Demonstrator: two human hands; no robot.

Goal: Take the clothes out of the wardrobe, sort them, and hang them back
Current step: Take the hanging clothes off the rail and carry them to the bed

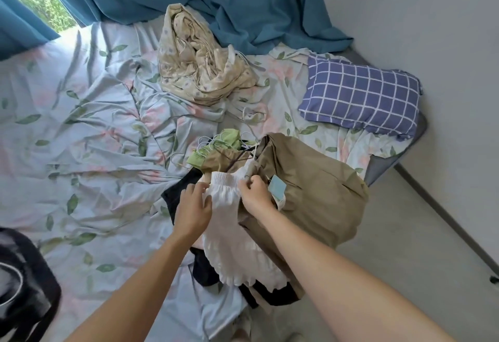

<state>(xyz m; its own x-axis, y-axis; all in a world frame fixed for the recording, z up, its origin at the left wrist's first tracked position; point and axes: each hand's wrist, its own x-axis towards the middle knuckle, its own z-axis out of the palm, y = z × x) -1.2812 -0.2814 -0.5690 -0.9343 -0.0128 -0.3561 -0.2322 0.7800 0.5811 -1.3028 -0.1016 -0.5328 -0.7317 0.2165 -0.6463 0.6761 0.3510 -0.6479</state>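
Risk noted: we pinch the white top (pixel 229 223) with our right hand (pixel 256 196); left hand (pixel 193 206) rests on it, fingers relaxed; hangers (pixel 208 143) at bed (pixel 81 125) edge may snag.

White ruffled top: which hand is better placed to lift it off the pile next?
Right, probably. The right hand already pinches the white ruffled top at its smocked upper edge beside the strap; the left hand only rests on its other side with fingers relaxed.
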